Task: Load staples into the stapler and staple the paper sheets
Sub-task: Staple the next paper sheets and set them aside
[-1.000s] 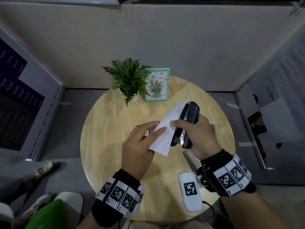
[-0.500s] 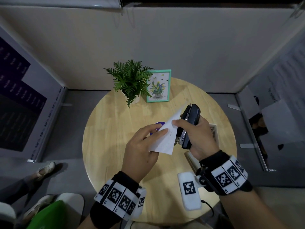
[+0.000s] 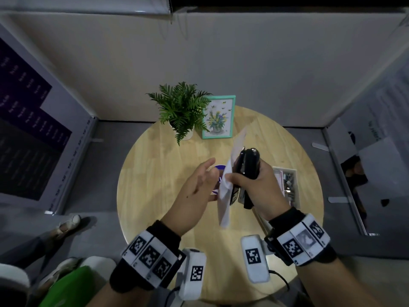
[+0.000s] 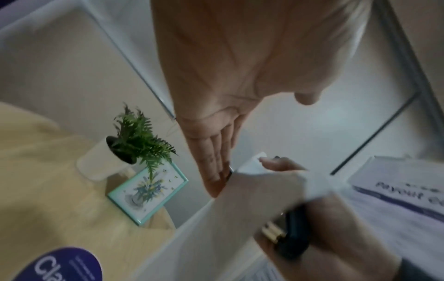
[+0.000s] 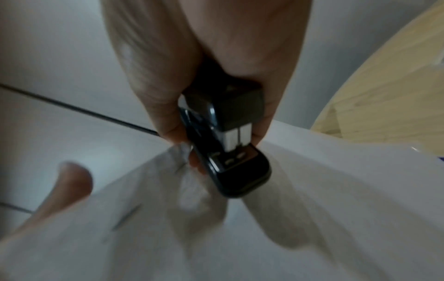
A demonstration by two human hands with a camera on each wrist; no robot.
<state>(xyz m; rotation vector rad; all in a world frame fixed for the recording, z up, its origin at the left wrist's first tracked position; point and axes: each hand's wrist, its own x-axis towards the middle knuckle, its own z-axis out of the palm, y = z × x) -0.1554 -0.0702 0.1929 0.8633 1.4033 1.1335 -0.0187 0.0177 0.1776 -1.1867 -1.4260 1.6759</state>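
A person's hands work above a round wooden table (image 3: 155, 173). At the back of the table stand a potted fern (image 3: 180, 109) and, just to its right, a teal-framed flower picture (image 3: 218, 117). The left hand (image 3: 194, 191) is flat, fingers straight together, holding nothing, beside the paper sheets (image 3: 224, 196), which hang edge-on between the two hands. The right hand (image 3: 261, 187) is wrapped around a black stapler (image 3: 249, 165), held upright against the paper above the table's middle. Behind that hand, at the table's right, sits a small box of staples (image 3: 288, 185).
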